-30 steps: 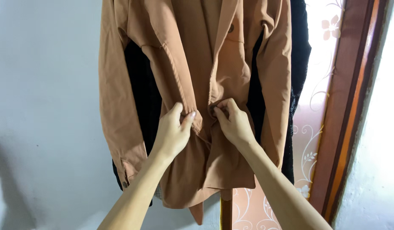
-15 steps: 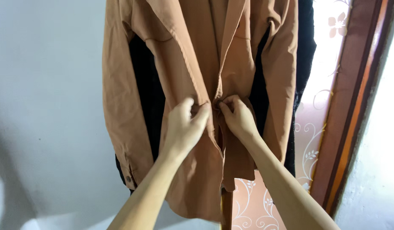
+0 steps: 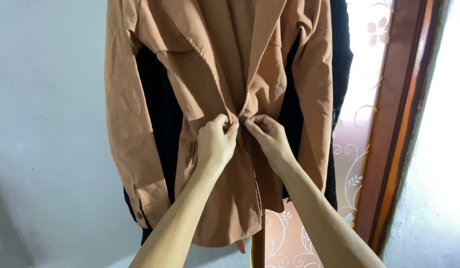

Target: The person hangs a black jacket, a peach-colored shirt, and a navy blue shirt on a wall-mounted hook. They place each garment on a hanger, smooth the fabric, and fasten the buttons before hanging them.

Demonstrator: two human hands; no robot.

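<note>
A tan-orange jacket hangs in front of me over a black garment. My left hand pinches the jacket's left front edge at waist height. My right hand pinches the right front edge just beside it. The two edges meet between my fingertips, where a small dark button is partly hidden. Both sleeves hang loose at the sides, and a button shows on the left cuff.
A pale grey wall fills the left side. A brown wooden door frame runs down the right, beside a pink panel with white floral swirls. A wooden post shows below the jacket's hem.
My hands have drawn the jacket's two front edges together at the waist; a second ago they were apart. The view has shifted slightly.
</note>
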